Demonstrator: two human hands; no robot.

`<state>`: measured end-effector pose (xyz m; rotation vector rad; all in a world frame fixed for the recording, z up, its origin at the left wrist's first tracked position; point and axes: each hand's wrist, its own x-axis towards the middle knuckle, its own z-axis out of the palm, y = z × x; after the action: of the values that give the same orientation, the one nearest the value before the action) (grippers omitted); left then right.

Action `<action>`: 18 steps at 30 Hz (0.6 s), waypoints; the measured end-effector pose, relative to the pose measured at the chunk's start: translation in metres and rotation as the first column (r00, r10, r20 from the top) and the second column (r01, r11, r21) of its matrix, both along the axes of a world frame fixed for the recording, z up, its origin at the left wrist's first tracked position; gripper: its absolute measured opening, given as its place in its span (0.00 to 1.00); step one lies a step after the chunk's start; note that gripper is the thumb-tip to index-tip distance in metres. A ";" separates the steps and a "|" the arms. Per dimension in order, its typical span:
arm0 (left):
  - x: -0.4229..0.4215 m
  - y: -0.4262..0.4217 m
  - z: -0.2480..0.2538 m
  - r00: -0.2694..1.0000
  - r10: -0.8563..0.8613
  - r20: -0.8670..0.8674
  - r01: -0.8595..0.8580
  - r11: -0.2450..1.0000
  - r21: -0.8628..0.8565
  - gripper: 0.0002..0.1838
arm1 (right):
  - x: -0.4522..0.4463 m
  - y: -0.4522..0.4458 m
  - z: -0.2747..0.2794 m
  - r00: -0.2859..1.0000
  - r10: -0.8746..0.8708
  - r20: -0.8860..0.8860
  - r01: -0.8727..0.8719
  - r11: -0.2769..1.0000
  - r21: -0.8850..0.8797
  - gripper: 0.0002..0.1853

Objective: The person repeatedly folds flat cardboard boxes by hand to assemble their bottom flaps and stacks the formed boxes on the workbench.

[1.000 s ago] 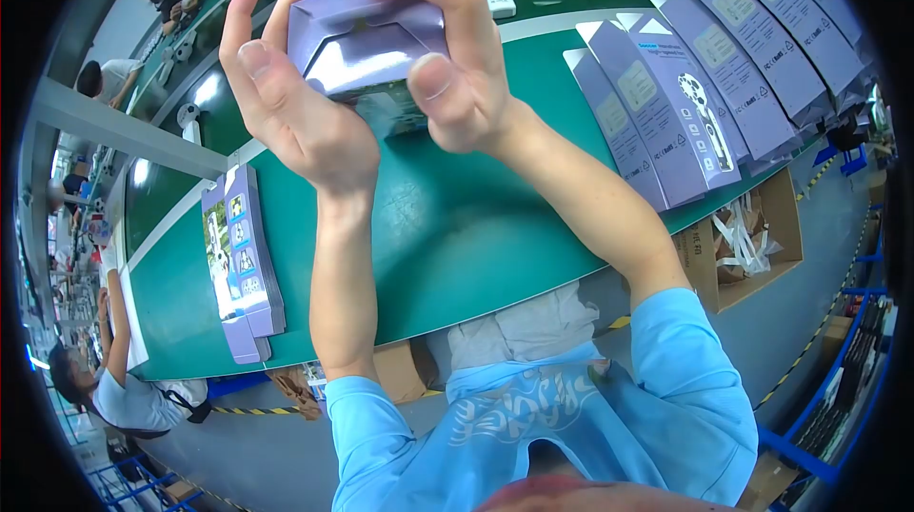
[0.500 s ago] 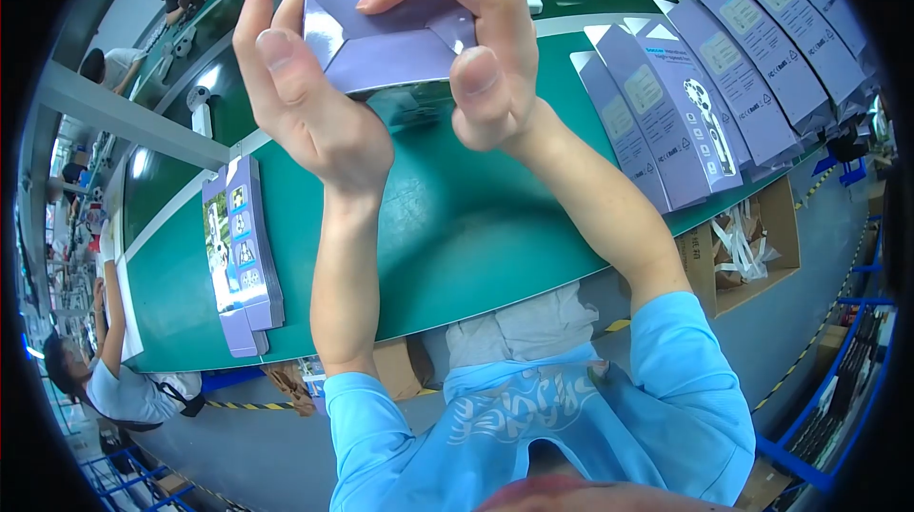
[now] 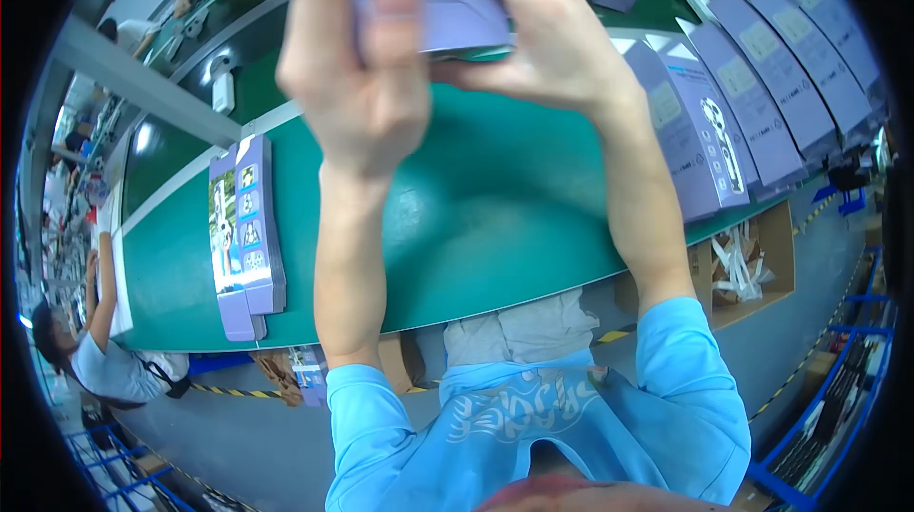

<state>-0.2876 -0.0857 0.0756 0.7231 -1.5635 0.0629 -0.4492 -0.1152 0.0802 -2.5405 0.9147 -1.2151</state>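
Note:
A purple cardboard box is held up above the bench at the top of the head view, its inner walls and folds facing me. My left hand is wrapped round its left side, the thumb lying across the front and smeared by motion. On the right side my right hand grips the same box, thumb under the lower edge and fingers along the top. The fingertips of both hands are partly cut off by the frame's top edge or hidden by the box.
Flat purple cartons lie stacked on the green bench at left. Several purple boxes stand in a row at right. Below the right edge is a brown carton with scraps. A person is at the far left.
The box has shifted right and slightly up in view. My left thumb has come across its front, and my right hand has moved right, its thumb now under the lower edge.

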 end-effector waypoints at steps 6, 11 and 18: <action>-0.005 0.004 -0.011 0.966 0.039 0.254 0.106 0.840 -0.532 0.20 | 0.021 -0.061 -0.039 0.957 0.176 0.229 -0.094 0.940 -0.327 0.40; -0.063 0.102 -0.030 0.711 -0.568 0.413 0.702 0.596 -0.389 0.21 | 0.138 -0.117 -0.044 0.884 0.216 0.414 0.098 0.781 -0.616 0.46; -0.053 0.126 -0.030 0.647 -0.218 0.731 0.739 0.416 -0.530 0.21 | 0.215 -0.051 -0.208 0.989 0.117 -0.092 -0.124 0.990 -0.071 0.32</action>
<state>-0.3402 0.0400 0.0458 -0.6304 -2.0074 0.5537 -0.2343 -0.1659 -0.1274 -2.6854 0.7320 -1.1325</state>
